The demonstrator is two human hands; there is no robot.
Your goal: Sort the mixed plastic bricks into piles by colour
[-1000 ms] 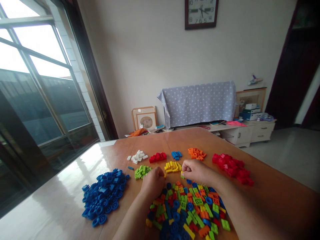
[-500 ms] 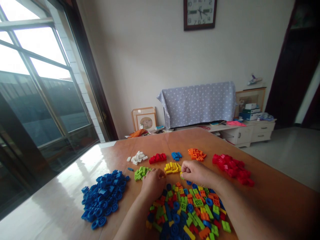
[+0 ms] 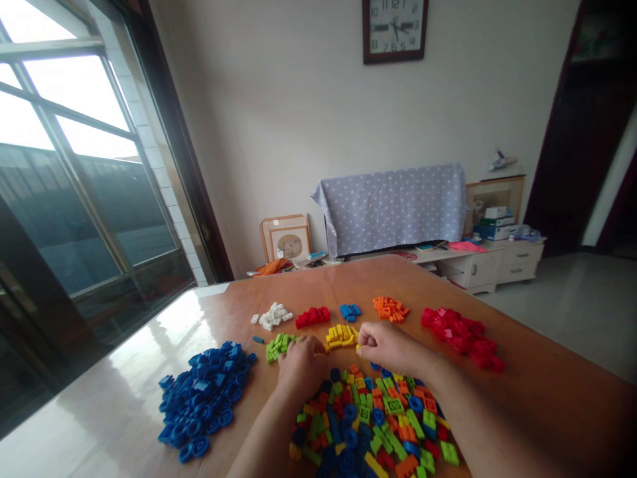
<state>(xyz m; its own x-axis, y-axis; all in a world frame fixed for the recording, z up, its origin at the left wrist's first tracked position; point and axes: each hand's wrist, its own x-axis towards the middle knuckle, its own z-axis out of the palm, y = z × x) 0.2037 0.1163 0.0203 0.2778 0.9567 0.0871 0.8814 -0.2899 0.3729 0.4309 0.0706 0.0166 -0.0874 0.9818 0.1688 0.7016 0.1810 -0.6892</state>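
My left hand [image 3: 301, 366] is curled between the lime-green brick pile [image 3: 279, 346] and the yellow brick pile [image 3: 341, 335]. Its fingertips point at the yellow pile's near left side, and what they pinch, if anything, is hidden. On the other side of that pile is my right hand [image 3: 384, 346], fingers closed, with a bit of a yellow brick [image 3: 358, 348] showing at the fingertips. Close below both hands spreads a mixed heap of toy bricks [image 3: 393, 406] in green, orange, blue, red and yellow.
Sorted piles lie around: blue pieces [image 3: 206, 395] at left, white bricks [image 3: 273, 316], red bricks [image 3: 312, 317], small blue bricks [image 3: 350, 312] and orange bricks [image 3: 391, 309] farther back, larger red pieces [image 3: 460, 337] at right. One blue piece [image 3: 257, 339] lies alone on the wooden table [image 3: 239, 299].
The view has shifted slightly. Both hands stay at nearly the same places beside the yellow pile, the left fingers a little differently bent. The piles look the same.
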